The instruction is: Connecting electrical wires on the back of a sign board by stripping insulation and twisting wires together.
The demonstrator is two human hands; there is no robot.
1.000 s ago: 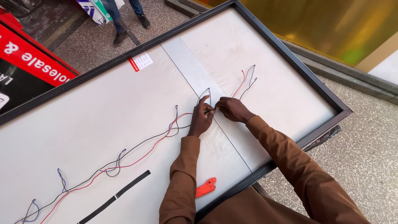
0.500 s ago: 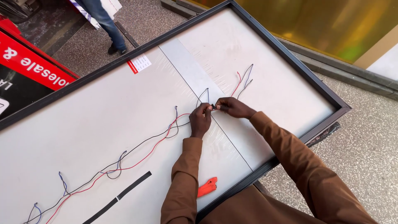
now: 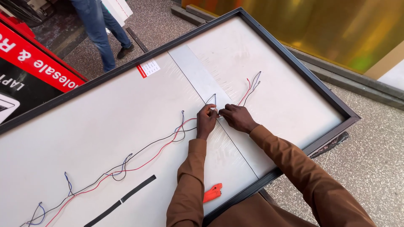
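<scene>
A large white panel (image 3: 105,122) in a black frame lies flat in front of me. Red and black wires (image 3: 143,157) run along it from the lower left to the upper right, with short blue loops sticking up. My left hand (image 3: 206,122) and my right hand (image 3: 236,117) meet at the panel's middle, both pinching the wires at a small black loop (image 3: 211,99). A grey strip (image 3: 198,77) crosses the panel under my hands. Both arms wear brown sleeves.
An orange tool (image 3: 213,192) lies on the panel near its front edge. A black strip (image 3: 122,199) lies at the lower left. A person in jeans (image 3: 101,29) stands beyond the panel. A red sign (image 3: 33,63) is at left, a golden sheet (image 3: 336,29) at right.
My hands stay at the same spot on the wires, with small finger shifts. The person beyond the panel has walked to the right.
</scene>
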